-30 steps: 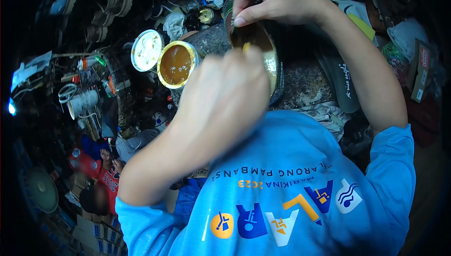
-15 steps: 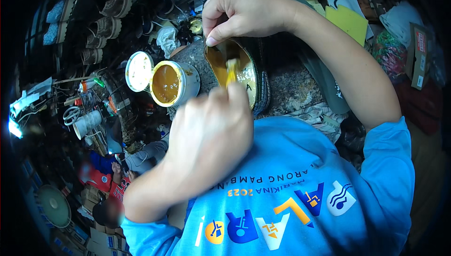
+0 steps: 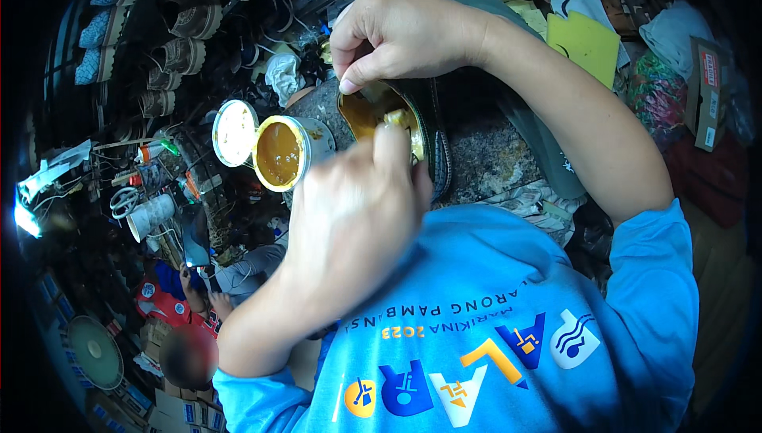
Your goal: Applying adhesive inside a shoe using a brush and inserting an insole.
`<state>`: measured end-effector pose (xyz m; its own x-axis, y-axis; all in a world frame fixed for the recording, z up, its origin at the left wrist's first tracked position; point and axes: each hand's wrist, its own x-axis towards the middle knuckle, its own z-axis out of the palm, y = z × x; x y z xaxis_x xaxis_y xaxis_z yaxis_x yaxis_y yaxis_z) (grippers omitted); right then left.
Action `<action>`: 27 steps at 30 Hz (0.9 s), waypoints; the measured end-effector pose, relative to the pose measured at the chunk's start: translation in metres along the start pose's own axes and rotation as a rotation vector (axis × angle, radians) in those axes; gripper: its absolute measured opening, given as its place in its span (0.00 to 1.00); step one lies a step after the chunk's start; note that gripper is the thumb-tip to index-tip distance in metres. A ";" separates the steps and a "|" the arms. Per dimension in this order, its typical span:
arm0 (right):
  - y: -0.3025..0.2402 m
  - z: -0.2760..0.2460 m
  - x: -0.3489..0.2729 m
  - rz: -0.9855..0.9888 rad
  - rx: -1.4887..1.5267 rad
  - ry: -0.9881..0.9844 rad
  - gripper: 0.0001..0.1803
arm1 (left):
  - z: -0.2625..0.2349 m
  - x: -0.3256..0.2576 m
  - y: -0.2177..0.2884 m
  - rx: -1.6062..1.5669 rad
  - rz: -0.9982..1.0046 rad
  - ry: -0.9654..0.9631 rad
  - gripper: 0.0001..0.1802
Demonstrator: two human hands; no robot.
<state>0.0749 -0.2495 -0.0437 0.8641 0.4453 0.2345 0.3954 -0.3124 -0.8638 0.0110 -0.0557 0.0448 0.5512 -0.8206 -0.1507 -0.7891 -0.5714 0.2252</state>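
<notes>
My left hand (image 3: 353,195) is closed round a small brush (image 3: 398,119), its yellow handle mostly hidden behind my fingers. The brush end reaches into a dark shoe (image 3: 438,143) lying on its side, whose inside is wet with a glossy amber coating. Pinched between my right thumb and fingers is the far edge of the shoe's opening; my right hand (image 3: 397,36) holds it from above. Left of the shoe stands a white tub (image 3: 320,139) of thick amber liquid like glue. Its hinged lid (image 3: 236,133) is flipped back and smeared yellow.
A worn, stained work surface (image 3: 496,159) lies under the shoe. Several unfinished shoes (image 3: 178,53) sit on racks at upper left. Scissors (image 3: 123,199) and a white spool (image 3: 151,212) lie at left. Beyond them is another person in red (image 3: 163,302). Yellow sheets (image 3: 583,44) lie at upper right.
My left hand has shifted slightly, with the brush deeper in the shoe and less of its handle showing. My right hand and the pinched edge have come a little lower and left.
</notes>
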 end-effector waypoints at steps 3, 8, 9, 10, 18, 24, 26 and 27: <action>-0.001 0.001 -0.001 -0.016 -0.028 0.018 0.07 | 0.029 0.017 -0.025 0.137 -0.004 0.163 0.12; 0.005 0.004 0.004 -0.037 -0.036 0.027 0.08 | 0.024 0.014 -0.032 0.167 -0.019 0.136 0.12; 0.007 0.003 0.003 -0.037 -0.023 0.027 0.08 | 0.012 0.009 -0.023 0.104 -0.024 0.105 0.12; 0.009 0.004 0.004 -0.040 0.008 0.029 0.08 | -0.003 0.000 -0.017 0.015 -0.022 0.052 0.13; 0.010 -0.001 -0.006 -0.089 -0.004 0.018 0.08 | -0.069 -0.053 -0.003 -0.387 -0.273 0.199 0.11; -0.010 0.003 0.011 -0.183 0.033 -0.102 0.05 | -0.070 -0.160 -0.095 -1.284 -0.284 0.666 0.22; -0.011 0.000 0.009 -0.158 -0.019 -0.133 0.06 | -0.038 -0.161 -0.126 -1.637 -0.254 0.745 0.22; -0.011 -0.001 0.008 -0.143 -0.050 -0.157 0.07 | -0.021 -0.163 -0.140 -1.749 -0.327 0.749 0.22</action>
<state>0.0777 -0.2432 -0.0317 0.7407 0.6121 0.2769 0.5284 -0.2762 -0.8028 0.0368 0.1583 0.0584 0.9600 -0.2587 -0.1067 0.1961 0.3498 0.9161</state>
